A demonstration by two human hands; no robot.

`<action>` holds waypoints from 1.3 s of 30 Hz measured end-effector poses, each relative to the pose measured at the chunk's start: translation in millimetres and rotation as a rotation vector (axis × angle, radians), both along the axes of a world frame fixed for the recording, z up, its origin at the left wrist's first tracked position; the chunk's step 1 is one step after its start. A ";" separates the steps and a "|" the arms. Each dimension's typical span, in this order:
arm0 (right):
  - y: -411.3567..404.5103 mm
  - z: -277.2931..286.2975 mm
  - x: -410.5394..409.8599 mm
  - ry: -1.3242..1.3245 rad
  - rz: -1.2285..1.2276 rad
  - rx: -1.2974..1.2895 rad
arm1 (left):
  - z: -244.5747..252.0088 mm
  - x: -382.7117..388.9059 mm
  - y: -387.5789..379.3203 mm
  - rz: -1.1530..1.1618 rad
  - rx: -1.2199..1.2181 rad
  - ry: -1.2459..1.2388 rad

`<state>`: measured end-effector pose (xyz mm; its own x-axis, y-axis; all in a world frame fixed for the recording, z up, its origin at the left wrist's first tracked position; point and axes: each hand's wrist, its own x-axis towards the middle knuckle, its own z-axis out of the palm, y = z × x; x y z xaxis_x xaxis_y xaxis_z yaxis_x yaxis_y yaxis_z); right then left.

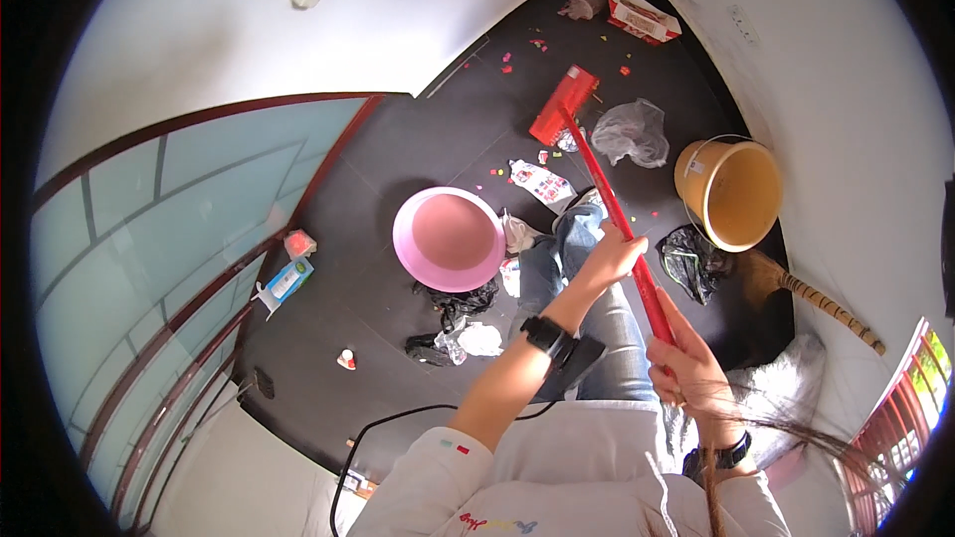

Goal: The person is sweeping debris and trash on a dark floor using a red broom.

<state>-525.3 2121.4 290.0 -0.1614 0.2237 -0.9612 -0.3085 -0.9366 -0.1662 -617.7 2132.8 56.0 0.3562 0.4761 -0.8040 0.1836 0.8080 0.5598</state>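
A red broom slants across the floor in front of me, its wide plastic head (565, 106) resting far out and its red handle (597, 164) running back to my body. My left hand (613, 257) grips the handle about midway. Closer to my waist, my right hand (690, 362) is wrapped round the handle's upper part. Right beside the broom head is a crumpled clear plastic bag (633, 132). A printed white wrapper (542, 183) lies by my shoe, and small coloured paper scraps (507, 68) are scattered beyond the head.
A pink basin (449, 239) stands left of my legs, with black plastic bags (459, 302) behind it. To the right are a yellow bucket (727, 194), a black bag (694, 261) and a straw hand broom (821, 302). A red-white carton (643, 17) lies in the far corner.
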 end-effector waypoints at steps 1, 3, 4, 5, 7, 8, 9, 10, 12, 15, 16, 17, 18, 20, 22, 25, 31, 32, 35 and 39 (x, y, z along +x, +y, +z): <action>-3.2 1.7 2.4 0.026 0.027 0.035 | 8.5 -2.5 -2.6 0.073 0.035 0.007; -1.8 -3.5 6.0 0.112 0.024 0.021 | -11.5 -15.4 -18.9 0.166 0.093 -0.015; -2.0 -10.4 12.0 0.181 0.013 0.005 | 3.4 -18.3 -4.4 0.167 0.093 -0.015; 0.8 -18.0 13.4 0.179 0.001 -0.001 | 23.1 -31.1 4.4 0.234 -0.036 0.105; 15.2 -33.0 0.1 0.284 -0.089 -0.017 | 31.7 -60.1 17.9 0.368 -0.122 0.120; 19.3 -42.5 -5.9 0.324 -0.049 0.106 | 27.1 -77.6 22.7 0.342 -0.142 0.076; 25.5 -50.2 -13.4 0.336 -0.047 0.109 | 16.1 -94.0 25.5 0.318 -0.159 0.031; 32.5 -55.8 -17.8 0.343 -0.078 0.176 | 6.2 -99.8 26.9 0.304 -0.163 0.020; 50.3 -59.1 -23.1 0.345 -0.068 0.322 | -5.3 -104.0 25.2 0.357 -0.076 -0.030; 61.4 -73.2 -20.6 0.203 0.214 0.581 | -2.3 -95.1 42.5 0.525 -0.219 -0.087; 67.3 -74.1 -18.8 0.154 0.201 0.588 | 4.7 -87.8 51.2 0.533 -0.228 -0.083; 71.0 -80.8 -11.4 0.097 0.274 0.545 | 9.2 -80.5 58.5 0.530 -0.219 -0.039; 77.2 -83.3 -8.3 -0.038 0.355 0.634 | 6.6 -80.9 59.6 0.556 -0.230 -0.058; 89.6 -83.4 -5.2 -0.614 0.611 1.054 | -16.4 -90.7 61.5 0.577 -0.268 -0.182; 99.7 -98.2 0.5 -0.620 0.291 1.174 | -18.5 -63.1 71.3 0.695 -0.309 -0.126; 99.3 -103.0 -3.8 -0.135 -0.277 0.968 | -15.1 -39.1 76.2 0.824 -0.394 -0.271; 111.4 -72.7 29.1 -0.009 -0.367 1.086 | 2.4 6.6 85.9 0.760 -0.403 -0.431; 112.9 -63.2 31.3 -0.025 -0.322 1.121 | 3.0 12.1 86.7 0.758 -0.395 -0.504; 108.5 -44.2 36.2 0.008 -0.318 1.196 | 19.7 20.3 89.8 0.764 -0.390 -0.514; 101.0 -50.1 40.7 -0.179 -0.380 1.197 | 34.6 17.2 86.1 0.743 -0.381 -0.216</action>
